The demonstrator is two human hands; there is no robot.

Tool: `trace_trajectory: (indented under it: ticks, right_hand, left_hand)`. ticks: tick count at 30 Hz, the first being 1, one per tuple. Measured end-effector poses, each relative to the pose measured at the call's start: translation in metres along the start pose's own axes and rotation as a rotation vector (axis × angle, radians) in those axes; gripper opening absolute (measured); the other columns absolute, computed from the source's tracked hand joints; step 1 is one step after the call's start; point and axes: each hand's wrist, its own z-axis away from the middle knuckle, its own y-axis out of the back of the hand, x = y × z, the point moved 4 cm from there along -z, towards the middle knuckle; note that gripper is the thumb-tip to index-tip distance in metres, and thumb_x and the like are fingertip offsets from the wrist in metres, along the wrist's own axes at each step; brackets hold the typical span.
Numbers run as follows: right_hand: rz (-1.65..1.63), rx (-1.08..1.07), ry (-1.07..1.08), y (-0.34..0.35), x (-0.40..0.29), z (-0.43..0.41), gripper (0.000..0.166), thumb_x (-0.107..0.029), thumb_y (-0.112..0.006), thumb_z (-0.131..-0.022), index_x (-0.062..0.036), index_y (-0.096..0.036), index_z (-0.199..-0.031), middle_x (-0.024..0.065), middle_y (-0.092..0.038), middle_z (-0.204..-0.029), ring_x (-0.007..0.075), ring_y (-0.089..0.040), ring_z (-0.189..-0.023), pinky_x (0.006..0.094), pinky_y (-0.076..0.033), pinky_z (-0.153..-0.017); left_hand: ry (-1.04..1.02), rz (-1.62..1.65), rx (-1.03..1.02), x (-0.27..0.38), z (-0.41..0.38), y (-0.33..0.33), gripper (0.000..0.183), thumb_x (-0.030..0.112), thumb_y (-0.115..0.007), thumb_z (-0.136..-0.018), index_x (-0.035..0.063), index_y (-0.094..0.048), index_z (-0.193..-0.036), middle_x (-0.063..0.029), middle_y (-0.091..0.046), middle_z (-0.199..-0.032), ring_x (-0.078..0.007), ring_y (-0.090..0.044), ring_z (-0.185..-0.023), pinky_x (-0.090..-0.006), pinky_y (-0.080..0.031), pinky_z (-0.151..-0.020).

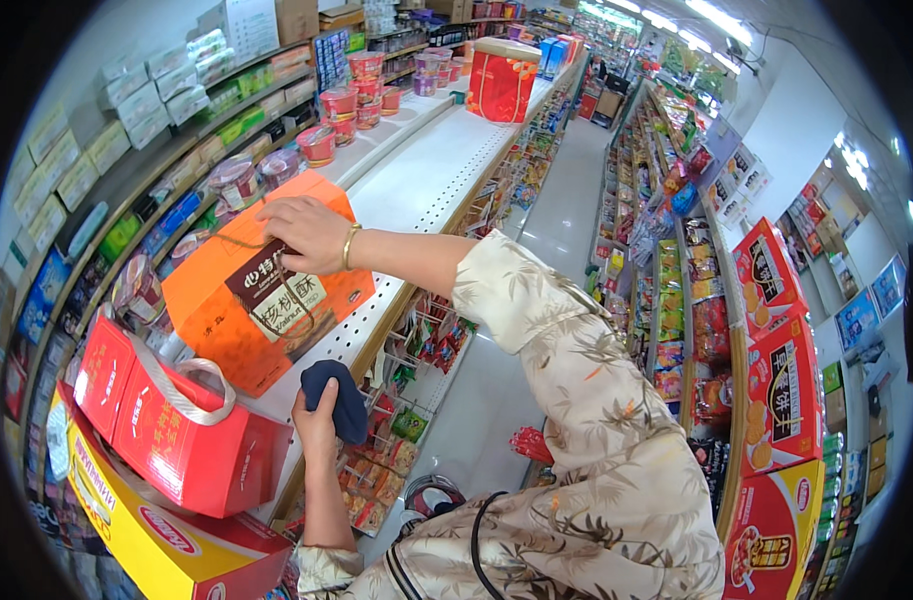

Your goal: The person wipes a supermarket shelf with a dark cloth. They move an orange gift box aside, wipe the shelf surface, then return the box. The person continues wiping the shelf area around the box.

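Observation:
In the head view, my right hand (306, 234), with a gold bracelet at the wrist, grips the top edge of an orange walnut crisp box (321, 206). Its fingers lie over the top and its thumb is at the front, beside the brown cord handle (290, 300). The box stands tilted on the white perforated shelf top (419, 176). My left hand (317, 431) holds a folded dark blue cloth (335, 397), thumb on its face, just right of the box's lower corner and beside the shelf edge.
Red gift boxes with a white handle (178, 427) and a yellow and red box (148, 532) stand at lower left. Instant noodle tubs (317, 145) line the far side. A red gift bag (501, 82) stands farther along. The aisle floor (561, 180) runs between stocked shelves.

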Motion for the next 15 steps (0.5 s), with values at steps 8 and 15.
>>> trace_trajectory:
  ticks: [8,15]
  right_hand:
    - [-0.010,0.029,-0.099,-0.007,-0.009,-0.056,0.029,-0.018,-0.065,-0.071,-0.0084,-0.054,-0.096,0.0083,-0.061,-0.082,0.0291,-0.058,-0.084,0.0411,-0.042,-0.080]
    - [-0.207,-0.393,-0.345,-0.019,-0.041,-0.136,0.066,-0.031,-0.072,-0.072,-0.0046,-0.046,-0.125,0.0136,-0.067,-0.095,0.0300,-0.065,-0.090,0.0415,-0.050,-0.078]
  left_hand:
    - [0.015,-0.032,0.014,-0.005,-0.007,-0.008,0.022,0.014,-0.070,-0.083,0.0011,-0.063,-0.099,-0.0047,-0.066,-0.088,-0.0115,-0.061,-0.073,-0.0249,-0.049,-0.068]
    - [-0.014,-0.147,0.038,0.006,-0.002,-0.006,0.024,0.015,-0.071,-0.081,0.0003,-0.064,-0.099,-0.0040,-0.066,-0.088,-0.0100,-0.060,-0.076,-0.0239,-0.048,-0.071]
